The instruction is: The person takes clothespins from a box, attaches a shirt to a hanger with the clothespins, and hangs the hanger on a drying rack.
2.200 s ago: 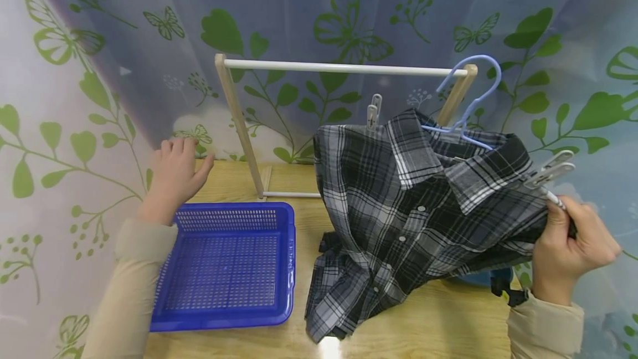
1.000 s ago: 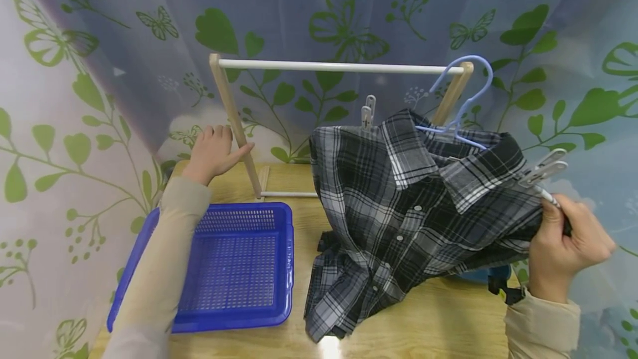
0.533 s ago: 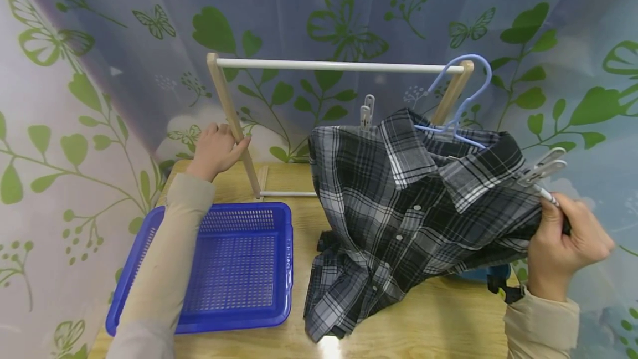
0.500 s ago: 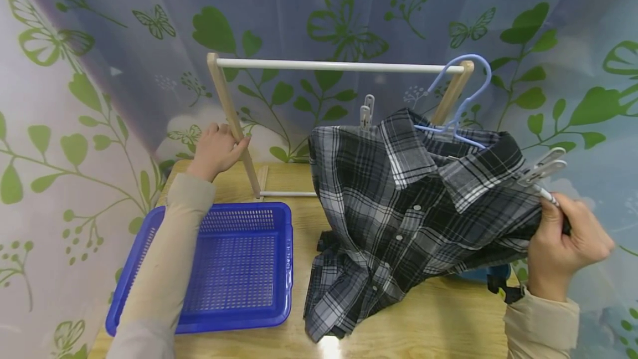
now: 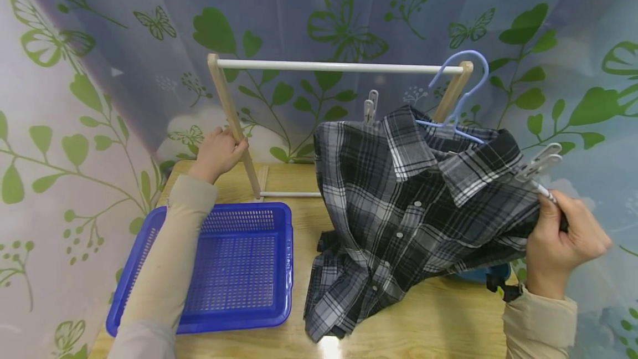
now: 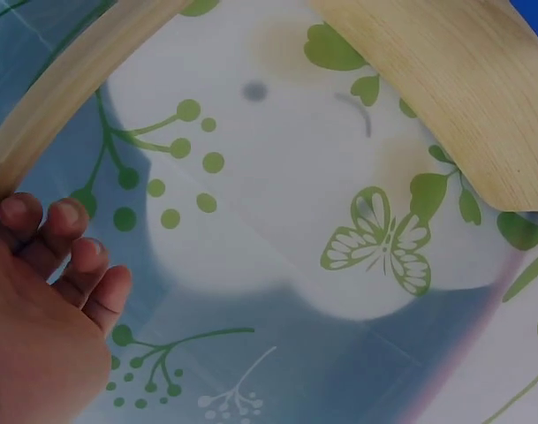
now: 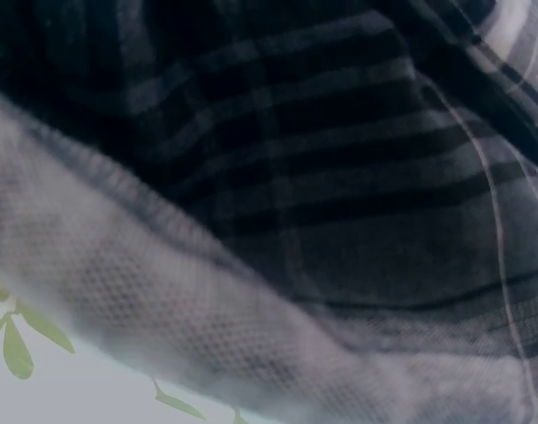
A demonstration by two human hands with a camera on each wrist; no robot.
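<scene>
A black-and-white plaid shirt [image 5: 413,204] hangs on a light blue hanger [image 5: 461,93] with grey clips [image 5: 370,108]; its tail drapes onto the wooden table [image 5: 438,320]. My right hand [image 5: 560,242] grips the hanger's right end and the shirt's shoulder, holding them in the air beside the rack. The hanger's hook sits close to the right end of the white rail [image 5: 339,65]. My left hand [image 5: 219,151] grips the rack's left wooden post [image 5: 231,121]; its fingers [image 6: 48,230] curl round the post [image 6: 65,84] in the left wrist view. Plaid cloth [image 7: 322,194] fills the right wrist view.
A blue plastic basket [image 5: 229,262] lies on the table's left, under my left forearm. A curtain printed with green leaves and butterflies [image 5: 344,21] hangs close behind the rack. Something blue [image 5: 478,277] lies under the shirt at the right.
My left hand moved right from the curtain and closed round the rack's left post. The right hand has lifted the hanger and shirt slightly toward the rail.
</scene>
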